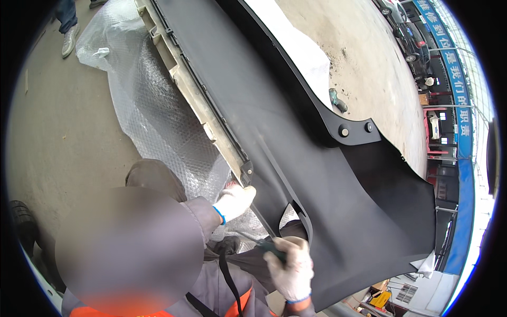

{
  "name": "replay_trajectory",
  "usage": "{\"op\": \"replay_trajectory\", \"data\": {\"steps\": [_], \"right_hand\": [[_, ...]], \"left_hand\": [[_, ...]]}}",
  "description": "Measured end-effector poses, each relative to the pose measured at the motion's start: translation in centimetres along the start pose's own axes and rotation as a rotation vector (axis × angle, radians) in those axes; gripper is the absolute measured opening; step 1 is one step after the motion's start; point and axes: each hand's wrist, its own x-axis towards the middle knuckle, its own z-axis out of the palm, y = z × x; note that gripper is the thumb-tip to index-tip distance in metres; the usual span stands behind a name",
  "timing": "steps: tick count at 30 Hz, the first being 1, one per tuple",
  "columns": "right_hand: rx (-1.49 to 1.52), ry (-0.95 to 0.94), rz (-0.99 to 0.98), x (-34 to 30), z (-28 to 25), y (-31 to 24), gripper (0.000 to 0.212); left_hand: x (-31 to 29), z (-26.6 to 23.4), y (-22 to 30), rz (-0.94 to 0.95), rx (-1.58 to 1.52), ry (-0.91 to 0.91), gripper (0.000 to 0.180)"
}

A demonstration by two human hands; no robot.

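Observation:
A large black car bumper cover lies across the view, with a pale cream inner strip along its left edge. Against that edge, just below a small black bracket, my left hand in a white glove is closed on the bumper. My right hand, also gloved, grips the dark green handle of a screwdriver. Its thin shaft points up and left, toward the space below my left hand. Beside it is an opening in the bumper's lower corner. The screwdriver's tip touches nothing that I can make out.
Bubble wrap spreads under the bumper's left side, and a white sheet shows beyond it. A green power tool rests on the floor. At upper left stands another person's shoe. Parked cars line the far right. A blurred patch covers the lower left.

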Motion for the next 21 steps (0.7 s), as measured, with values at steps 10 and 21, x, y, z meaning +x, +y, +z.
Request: {"op": "replay_trajectory", "data": {"steps": [10,21], "right_hand": [[0.076,0.414,-0.115,5.7,-2.6,-2.3,0.037],[0.005,0.274,-0.212,9.6,1.0,-2.4,0.038]], "left_hand": [[0.4,-0.3,0.3,0.07,0.091,-0.116,0.009],[0.9,-1.7,0.7,0.496,0.77,-0.233,0.021]]}}
